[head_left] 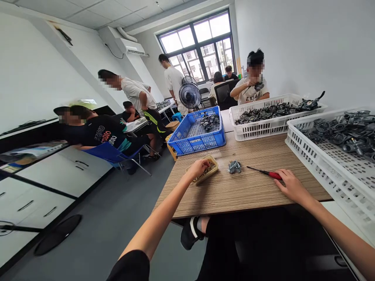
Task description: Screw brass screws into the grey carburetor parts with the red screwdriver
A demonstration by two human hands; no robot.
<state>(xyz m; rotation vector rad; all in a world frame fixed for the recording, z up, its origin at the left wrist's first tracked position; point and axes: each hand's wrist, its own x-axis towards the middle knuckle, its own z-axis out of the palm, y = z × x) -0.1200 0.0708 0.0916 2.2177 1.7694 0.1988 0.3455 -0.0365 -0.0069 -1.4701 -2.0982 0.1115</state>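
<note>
My left hand (199,168) reaches into a small tan tray (216,168) of brass-coloured screws (209,167); its fingers are bent together, and whatever they pinch is too small to name. On the right, my right hand (288,184) rests on the table around the red handle of a screwdriver (274,175), whose dark shaft points left. Between the hands a small grey metal part (234,167) lies on the wood-grain table (222,199). A tiny dark piece lies just behind that part.
A blue crate (196,147) with a few metal parts stands at the table's back left. Two white crates (263,130) (336,171) full of metal parts line the back and right. A person (252,88) sits across, holding a part; other people and a fan are further back.
</note>
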